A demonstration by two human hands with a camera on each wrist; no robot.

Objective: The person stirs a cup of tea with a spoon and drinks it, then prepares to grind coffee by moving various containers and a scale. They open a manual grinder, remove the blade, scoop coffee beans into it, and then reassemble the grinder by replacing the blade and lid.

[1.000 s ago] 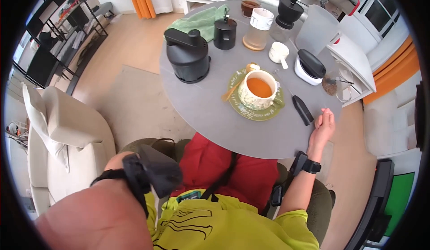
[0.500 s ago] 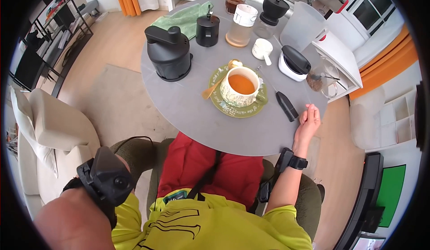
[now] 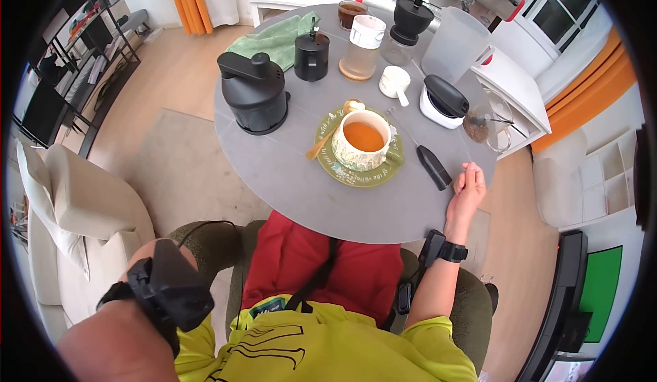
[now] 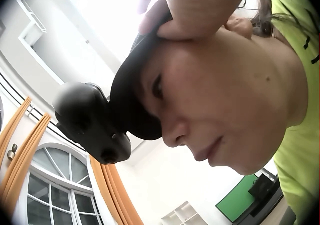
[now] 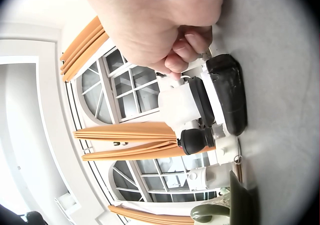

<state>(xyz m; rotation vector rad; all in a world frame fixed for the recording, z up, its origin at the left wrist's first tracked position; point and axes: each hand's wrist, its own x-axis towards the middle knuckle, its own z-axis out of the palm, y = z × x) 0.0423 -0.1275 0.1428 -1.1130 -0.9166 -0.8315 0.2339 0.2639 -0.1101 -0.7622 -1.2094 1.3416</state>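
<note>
At the table's right edge rests my right hand (image 3: pixel 469 187), its fingers loosely curled and nothing in them. Beside its fingertips lies a black handheld milk frother (image 3: pixel 433 168), its thin shaft pointing away from me. My left hand (image 4: pixel 205 10) is up at the head in the left wrist view, fingers and thumb on either side of the brim of a black cap (image 4: pixel 137 95). A camera (image 4: pixel 90 120) is fixed to that brim. A patterned cup (image 3: pixel 354 155) of orange-brown drink stands on a green saucer (image 3: pixel 366 178), with a wooden spoon (image 3: pixel 318 149) beside it.
On the grey table (image 3: pixel 301 197) stand a black lidded appliance (image 3: pixel 253 98), a black pot (image 3: pixel 312 57), a white-topped jar (image 3: pixel 361 50), a hand grinder (image 3: pixel 410 22), a small white scoop (image 3: pixel 394 83) and a black-and-white device (image 3: pixel 443 101). A green cloth (image 3: pixel 274 43) lies behind.
The head view has swung, so the table sits further left than a second ago, then slightly lower. The left forearm has shifted left and down in view. My right hand stays by the frother.
</note>
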